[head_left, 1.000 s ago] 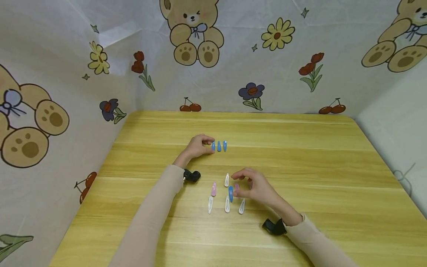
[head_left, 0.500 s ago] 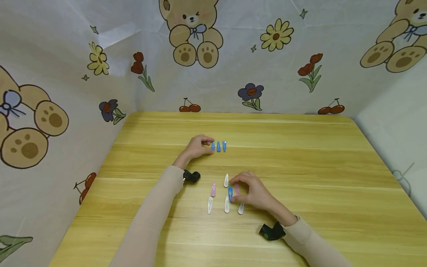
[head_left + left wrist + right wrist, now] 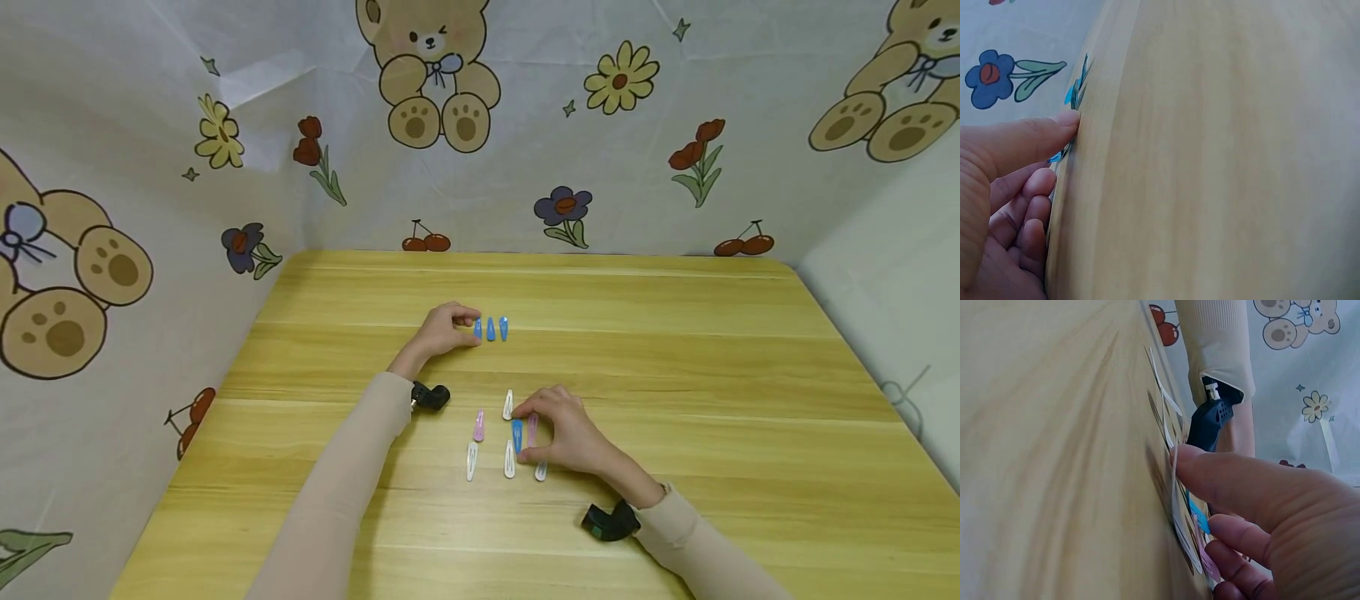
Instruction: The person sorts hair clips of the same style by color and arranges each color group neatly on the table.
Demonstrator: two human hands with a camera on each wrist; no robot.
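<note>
Three blue snap hair clips stand in a short row toward the back of the table in the head view. At its left end, my left hand (image 3: 444,330) holds a blue hair clip (image 3: 477,328) with thumb and fingers at its two ends. My right hand (image 3: 572,433) has thumb and index finger at the ends of another blue hair clip (image 3: 517,436), which lies among white and pink clips. A pink clip (image 3: 532,427) shows between the right hand's fingers, and a white clip (image 3: 541,472) is partly hidden under its thumb.
Left of the right hand lie a pink clip (image 3: 478,426) and several white clips, one at the far left (image 3: 472,461). A black wrist camera (image 3: 431,397) sits at the left cuff. Bear-print cloth (image 3: 495,183) stands behind the wooden table (image 3: 675,333).
My right hand has moved left and slightly down, and its thumb and index finger have closed in on the blue clip. My left hand has stayed at the row.
</note>
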